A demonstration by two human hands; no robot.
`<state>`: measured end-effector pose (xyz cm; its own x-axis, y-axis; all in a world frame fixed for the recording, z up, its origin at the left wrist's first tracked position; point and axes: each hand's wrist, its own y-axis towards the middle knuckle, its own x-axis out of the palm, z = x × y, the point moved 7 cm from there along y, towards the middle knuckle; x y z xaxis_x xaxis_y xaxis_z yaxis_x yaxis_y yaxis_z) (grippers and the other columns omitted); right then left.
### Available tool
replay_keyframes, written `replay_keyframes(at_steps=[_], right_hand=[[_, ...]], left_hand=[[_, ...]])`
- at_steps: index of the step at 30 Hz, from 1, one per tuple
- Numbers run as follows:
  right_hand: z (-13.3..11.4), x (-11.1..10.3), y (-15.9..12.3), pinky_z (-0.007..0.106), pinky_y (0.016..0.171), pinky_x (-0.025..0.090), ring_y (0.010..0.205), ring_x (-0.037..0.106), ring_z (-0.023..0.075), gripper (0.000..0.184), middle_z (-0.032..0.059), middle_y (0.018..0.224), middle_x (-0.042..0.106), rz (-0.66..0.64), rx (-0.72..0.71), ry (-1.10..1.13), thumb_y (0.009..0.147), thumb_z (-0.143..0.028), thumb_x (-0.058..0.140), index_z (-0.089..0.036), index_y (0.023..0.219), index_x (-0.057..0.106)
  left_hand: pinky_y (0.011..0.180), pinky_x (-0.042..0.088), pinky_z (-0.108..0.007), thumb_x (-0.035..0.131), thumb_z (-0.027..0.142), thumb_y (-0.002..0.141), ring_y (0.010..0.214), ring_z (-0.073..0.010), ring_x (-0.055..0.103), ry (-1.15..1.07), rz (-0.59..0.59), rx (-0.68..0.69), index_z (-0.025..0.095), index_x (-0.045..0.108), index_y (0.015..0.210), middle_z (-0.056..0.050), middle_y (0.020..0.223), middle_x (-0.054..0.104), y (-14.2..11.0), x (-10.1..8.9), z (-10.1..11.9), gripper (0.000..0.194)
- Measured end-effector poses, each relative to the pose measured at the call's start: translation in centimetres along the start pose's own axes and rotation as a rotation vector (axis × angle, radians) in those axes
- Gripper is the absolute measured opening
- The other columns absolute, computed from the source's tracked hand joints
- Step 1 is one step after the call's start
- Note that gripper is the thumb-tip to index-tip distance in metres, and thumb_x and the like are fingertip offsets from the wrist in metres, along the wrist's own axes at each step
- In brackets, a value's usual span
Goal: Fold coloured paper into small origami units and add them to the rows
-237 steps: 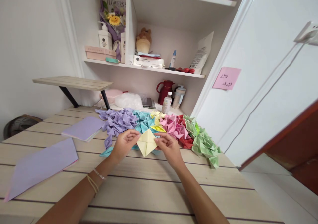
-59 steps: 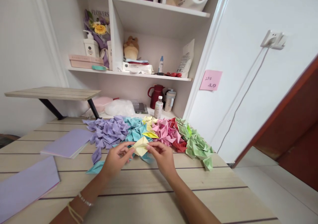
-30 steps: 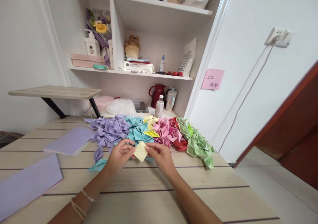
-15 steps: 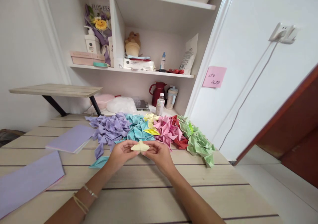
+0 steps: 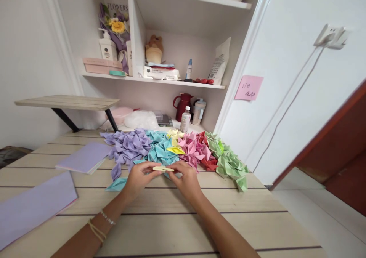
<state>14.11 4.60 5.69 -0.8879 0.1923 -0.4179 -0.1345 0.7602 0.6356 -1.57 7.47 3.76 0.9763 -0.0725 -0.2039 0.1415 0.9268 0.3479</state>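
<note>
A small piece of folded pale-yellow paper (image 5: 163, 169) is pinched at both ends, raised above the table and seen nearly edge-on. My left hand (image 5: 140, 177) grips its left end between thumb and fingers. At the right end, my right hand (image 5: 184, 177) holds it the same way. Just beyond the hands lies a long heap of folded paper pieces: purple ones (image 5: 130, 147), blue ones (image 5: 161, 151), yellow ones (image 5: 175, 138), pink ones (image 5: 192, 145), red ones (image 5: 210, 164) and green ones (image 5: 230, 164). Near my left wrist rests a single blue folded piece (image 5: 116, 184).
Two stacks of purple paper, one smaller (image 5: 84, 157) and one larger (image 5: 34, 208), lie on the slatted table (image 5: 160, 227) at left. A small raised stand (image 5: 68, 101) is behind them. At the back are a bottle (image 5: 185, 120), a red jug (image 5: 183, 107) and shelves (image 5: 154, 78).
The pale-yellow paper has been tilted, from showing a broad pointed face to showing a thin edge. Both hands still hold it in about the same place. The view has shifted slightly.
</note>
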Motion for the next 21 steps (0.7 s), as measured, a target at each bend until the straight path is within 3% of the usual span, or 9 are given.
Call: replay_keyframes(at_steps=[3, 6, 12, 18, 21], right_hand=[[0.1, 0.3, 0.1, 0.028, 0.062, 0.046, 0.069, 0.058, 0.0182, 0.017, 0.0054, 0.076, 0.067, -0.035, 0.029, 0.018, 0.074, -0.017, 0.056, -0.021, 0.083, 0.07], [1.0, 0.6, 0.0, 0.026, 0.057, 0.045, 0.063, 0.058, 0.0166, 0.012, 0.0046, 0.072, 0.066, -0.048, 0.154, 0.127, 0.073, -0.023, 0.06, -0.017, 0.079, 0.069], [3.0, 2.4, -0.7, 0.024, 0.053, 0.044, 0.059, 0.061, 0.0168, 0.025, 0.0026, 0.065, 0.067, -0.111, 0.443, 0.566, 0.067, -0.037, 0.067, -0.015, 0.078, 0.063], [3.6, 3.1, -1.1, 0.028, 0.059, 0.05, 0.064, 0.065, 0.0191, 0.04, 0.0041, 0.07, 0.068, -0.027, 0.485, 0.648, 0.06, -0.036, 0.073, -0.014, 0.092, 0.062], [3.2, 3.4, -1.2, 0.03, 0.062, 0.051, 0.067, 0.065, 0.02, 0.037, 0.0065, 0.076, 0.069, -0.02, 0.467, 0.636, 0.064, -0.037, 0.07, -0.014, 0.093, 0.063]], left_hand=[[0.069, 0.05, -0.03, 0.068, 0.028, 0.066, 0.073, -0.0197, 0.062, 0.131, 0.013, 0.101, 0.02, 0.072, 0.08, -0.006, 0.079, 0.068, 0.0, -0.2, 1.1, 0.017], [0.068, 0.05, -0.027, 0.068, 0.028, 0.065, 0.076, -0.0187, 0.06, 0.129, 0.023, 0.157, 0.02, 0.072, 0.073, -0.005, 0.077, 0.065, 0.2, -0.4, 1.7, 0.012], [0.063, 0.052, -0.027, 0.066, 0.032, 0.068, 0.066, -0.018, 0.064, -0.144, -0.138, -0.125, 0.014, 0.069, 0.082, -0.005, 0.072, 0.069, 0.2, 0.8, -0.7, 0.023], [0.074, 0.052, -0.03, 0.055, 0.036, 0.077, 0.08, -0.0201, 0.064, -0.063, -0.114, -0.072, 0.017, 0.067, 0.094, -0.002, 0.086, 0.07, -0.2, 1.2, -1.1, 0.029], [0.076, 0.052, -0.031, 0.054, 0.034, 0.078, 0.082, -0.0204, 0.063, -0.089, -0.132, -0.037, 0.017, 0.064, 0.103, -0.003, 0.093, 0.069, -0.5, 1.8, -0.9, 0.031]])
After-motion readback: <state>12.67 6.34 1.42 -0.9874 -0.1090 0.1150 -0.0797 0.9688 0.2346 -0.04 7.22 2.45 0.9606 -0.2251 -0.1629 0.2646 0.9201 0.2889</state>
